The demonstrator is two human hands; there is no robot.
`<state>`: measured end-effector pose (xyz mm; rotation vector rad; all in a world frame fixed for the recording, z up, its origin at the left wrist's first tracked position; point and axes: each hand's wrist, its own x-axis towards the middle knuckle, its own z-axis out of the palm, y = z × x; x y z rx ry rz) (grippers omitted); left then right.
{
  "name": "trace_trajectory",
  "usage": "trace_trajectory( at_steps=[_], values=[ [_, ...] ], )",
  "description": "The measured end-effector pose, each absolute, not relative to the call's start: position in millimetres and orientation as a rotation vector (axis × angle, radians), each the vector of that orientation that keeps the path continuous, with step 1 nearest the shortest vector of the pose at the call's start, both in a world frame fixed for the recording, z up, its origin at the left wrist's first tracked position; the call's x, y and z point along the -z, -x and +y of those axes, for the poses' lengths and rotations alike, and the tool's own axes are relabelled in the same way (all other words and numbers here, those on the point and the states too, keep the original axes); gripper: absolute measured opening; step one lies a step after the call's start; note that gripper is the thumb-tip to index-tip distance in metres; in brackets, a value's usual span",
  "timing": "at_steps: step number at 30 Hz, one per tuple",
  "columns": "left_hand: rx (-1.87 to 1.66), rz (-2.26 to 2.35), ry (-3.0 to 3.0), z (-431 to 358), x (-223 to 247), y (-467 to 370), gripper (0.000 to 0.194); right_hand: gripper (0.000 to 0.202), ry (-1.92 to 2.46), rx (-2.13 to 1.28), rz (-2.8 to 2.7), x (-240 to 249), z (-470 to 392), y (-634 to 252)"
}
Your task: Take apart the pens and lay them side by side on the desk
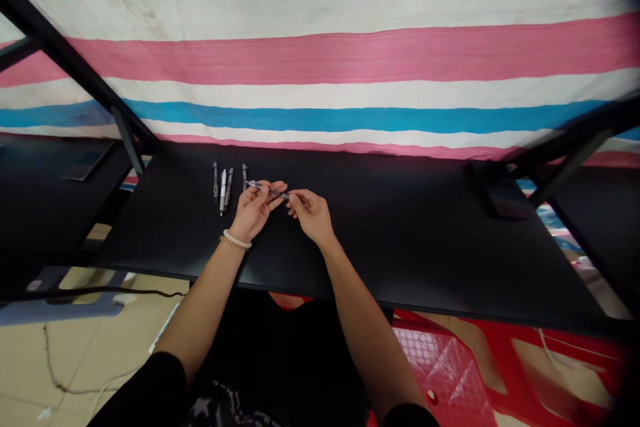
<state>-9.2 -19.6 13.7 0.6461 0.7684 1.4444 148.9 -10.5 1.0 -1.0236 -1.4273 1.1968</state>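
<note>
Both hands meet over the black table (425,240), holding one slim pen (273,191) between them. My left hand (254,209), with beaded bracelets at the wrist, pinches the pen near its left end between thumb and fingers, palm turned up. The fingertips of my right hand (311,212) are closed on the pen's right end. Left of the hands lie a dark pen (215,181), a white pen (223,192) and a grey pen (229,188), side by side. Another pen (245,173) lies just behind my left hand, which partly covers it.
A striped cloth (350,60) hangs behind the table. Slanted black frame bars (85,73) stand at both sides. A dark flat object (505,199) lies at the right. Red plastic stools (450,367) stand below the front edge.
</note>
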Motion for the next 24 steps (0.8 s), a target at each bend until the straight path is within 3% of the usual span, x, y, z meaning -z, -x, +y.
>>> trace_trajectory(
  at_steps=[4,12,24],
  values=[
    [-1.446,0.731,-0.664,-21.3,-11.8,10.3,0.031,0.047,1.014,-1.312,-1.405,-0.3,-10.7,-148.5],
    [-1.481,0.774,-0.652,-19.5,-5.2,8.4,0.026,0.027,0.963,-1.055,-1.383,0.2,-12.3,-147.9],
    [-1.546,0.807,-0.613,-19.8,-6.5,7.7,0.023,0.039,0.961,-1.206,-1.322,-2.9,-5.3,-153.9]
  ],
)
